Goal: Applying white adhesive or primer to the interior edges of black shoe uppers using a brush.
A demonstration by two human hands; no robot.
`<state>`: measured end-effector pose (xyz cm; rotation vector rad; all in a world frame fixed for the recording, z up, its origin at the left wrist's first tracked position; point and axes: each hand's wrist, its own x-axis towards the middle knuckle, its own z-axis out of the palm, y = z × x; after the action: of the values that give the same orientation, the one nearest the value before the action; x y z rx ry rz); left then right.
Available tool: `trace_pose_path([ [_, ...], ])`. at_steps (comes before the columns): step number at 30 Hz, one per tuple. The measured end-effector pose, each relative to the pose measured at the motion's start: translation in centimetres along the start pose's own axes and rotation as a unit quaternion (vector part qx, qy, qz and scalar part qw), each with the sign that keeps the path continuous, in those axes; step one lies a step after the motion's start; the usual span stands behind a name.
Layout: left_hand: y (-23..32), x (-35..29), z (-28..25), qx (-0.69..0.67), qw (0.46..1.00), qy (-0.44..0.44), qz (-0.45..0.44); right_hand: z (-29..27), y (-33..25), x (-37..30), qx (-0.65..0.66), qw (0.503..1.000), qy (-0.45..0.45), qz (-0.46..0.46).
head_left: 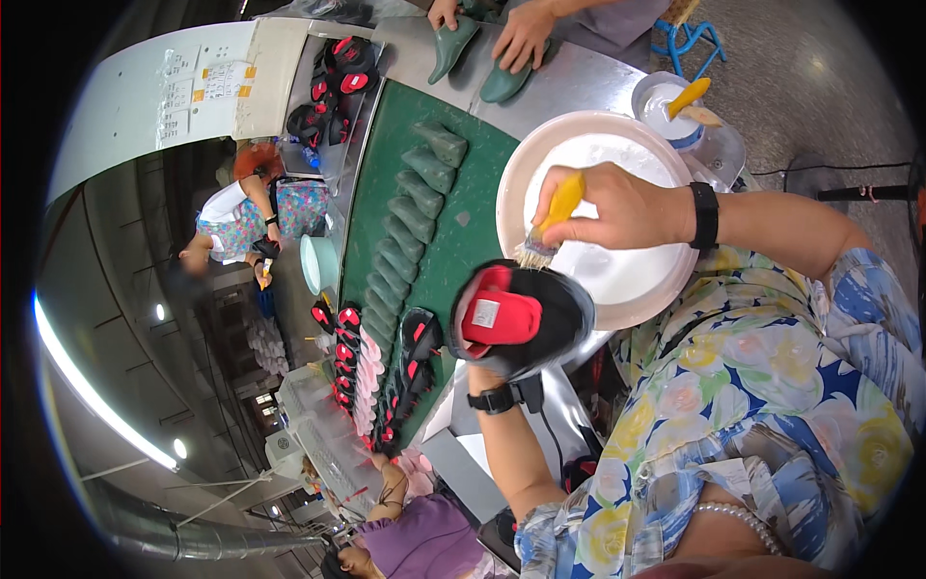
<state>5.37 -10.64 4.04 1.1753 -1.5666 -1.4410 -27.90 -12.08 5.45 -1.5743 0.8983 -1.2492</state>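
Observation:
My right hand (610, 205) is closed around a brush (560, 206) with a yellow handle, above a pale pink basin (509, 166) of white liquid. The bristles touch or hang just over the edge of a black shoe (551, 311) with a red insole and a white label. That shoe is held up by my left hand, mostly hidden beneath and behind it; only the wrist with a black band (494, 398) and a little of the hand show. The shoe is slightly blurred.
On the green belt (492, 159) lies a row of green shoe lasts (415, 217), with black and red shoes (415, 347) nearer. A co-worker's hands (526, 37) hold two lasts on the metal edge. A tub (651, 96) with another yellow brush stands beyond the basin. Other people work along the line.

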Motion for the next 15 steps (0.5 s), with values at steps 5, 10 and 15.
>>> trace_pose_path([
  [5,-1.9,-1.8,4.6,-0.018,0.999,0.013,-0.025,3.3,-1.5,0.3,0.056,0.944,-0.053,-0.319],
  [10,-1.8,-1.3,6.0,-0.048,0.997,0.032,-0.054,4.1,0.0,1.6,-0.051,0.91,-0.101,-0.399],
  [15,-1.2,-2.9,5.6,-0.077,0.991,0.073,-0.084,1.4,-0.2,1.4,-0.154,0.965,-0.156,-0.142],
])
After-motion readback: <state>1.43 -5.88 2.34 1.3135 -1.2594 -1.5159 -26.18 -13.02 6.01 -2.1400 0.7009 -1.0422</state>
